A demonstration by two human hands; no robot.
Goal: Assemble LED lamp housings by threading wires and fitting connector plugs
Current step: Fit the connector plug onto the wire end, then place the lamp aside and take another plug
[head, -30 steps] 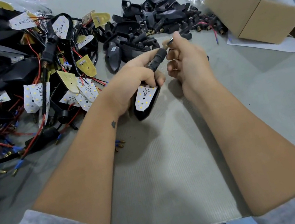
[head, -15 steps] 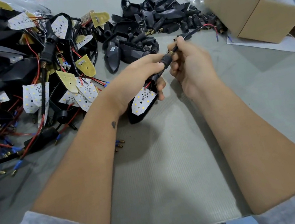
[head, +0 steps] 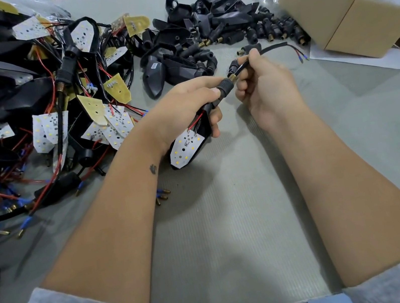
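My left hand (head: pixel 185 103) grips a black lamp housing (head: pixel 206 123) by its stem, tilted above the table. A white LED board (head: pixel 185 148) with red wires sits at the housing's lower end. My right hand (head: pixel 261 82) pinches the black sleeved wire (head: pixel 274 47) just past the brass-tipped connector (head: pixel 226 83) at the stem's top. The wire runs out to the right and ends in red and black leads with blue terminals (head: pixel 305 57).
A big heap of wired housings and LED boards (head: pixel 39 98) fills the left. Empty black housings and plugs (head: pixel 200 32) lie at the back. A cardboard box (head: pixel 346 21) stands at the right on white paper. Loose blue terminals (head: pixel 161 197) lie under my left forearm.
My right hand has drawn the wire out through the stem to the right, so a long length now trails past it. The housing has dropped slightly and tilted in my left hand.
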